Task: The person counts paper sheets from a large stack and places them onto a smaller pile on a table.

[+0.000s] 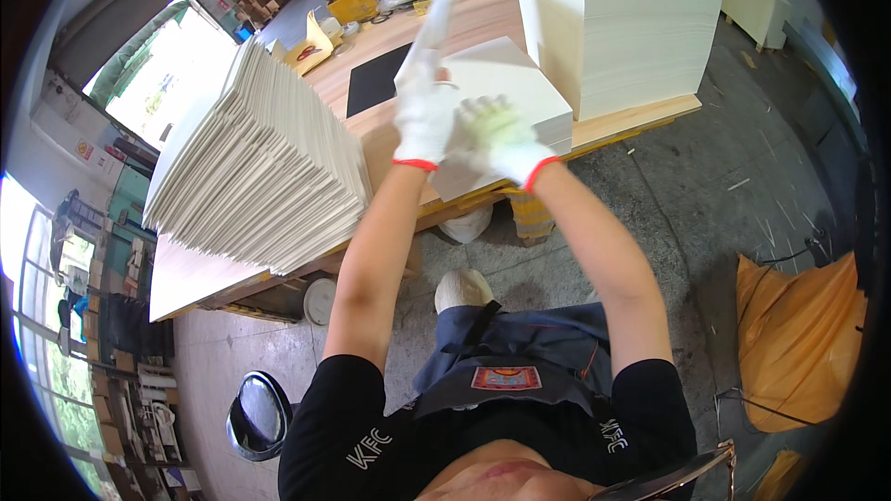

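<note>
My left hand (424, 122), in a white glove with a red cuff, is closed on a thin white sheet (436, 23). The sheet stands tilted up, almost edge-on, and is smeared by motion. Just to the right, my right hand (506, 137), gloved alike, has its fingers spread over the near side of a low stack of white sheets (524, 83). Motion blurs this hand too, and whether it touches the stack is unclear. A black flat sheet (379, 82) lies on the wooden table (371, 46) beyond my left hand.
Left stands a tall leaning pile of white boards (264, 176); right, a taller white paper stack (650, 28). Farther back are a yellow box (357, 4) and a yellow tray with red-handled scissors (307, 53). A black round stool (260, 415) and an orange sack (800, 343) stand on the floor.
</note>
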A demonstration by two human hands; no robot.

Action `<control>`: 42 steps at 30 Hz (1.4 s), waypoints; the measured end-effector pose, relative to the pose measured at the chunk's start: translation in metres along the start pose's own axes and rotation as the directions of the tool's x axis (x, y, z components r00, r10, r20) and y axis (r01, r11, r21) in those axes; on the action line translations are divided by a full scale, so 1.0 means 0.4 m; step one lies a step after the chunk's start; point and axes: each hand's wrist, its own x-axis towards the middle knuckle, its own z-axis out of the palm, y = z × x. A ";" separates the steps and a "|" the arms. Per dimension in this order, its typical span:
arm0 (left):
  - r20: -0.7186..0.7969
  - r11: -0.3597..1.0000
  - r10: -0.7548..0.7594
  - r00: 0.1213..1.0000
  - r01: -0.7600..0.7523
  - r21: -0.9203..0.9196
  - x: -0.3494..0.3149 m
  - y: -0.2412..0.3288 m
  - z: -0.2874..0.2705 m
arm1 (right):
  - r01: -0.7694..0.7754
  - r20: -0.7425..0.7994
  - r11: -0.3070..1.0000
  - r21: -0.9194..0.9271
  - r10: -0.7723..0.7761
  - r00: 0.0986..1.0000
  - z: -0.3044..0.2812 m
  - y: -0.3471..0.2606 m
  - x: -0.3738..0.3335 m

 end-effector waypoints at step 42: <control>-0.594 0.407 0.037 0.803 0.531 0.743 0.239 -0.116 -0.815 | 0.045 -0.159 0.980 -0.195 -0.077 0.984 0.085 -0.202 0.014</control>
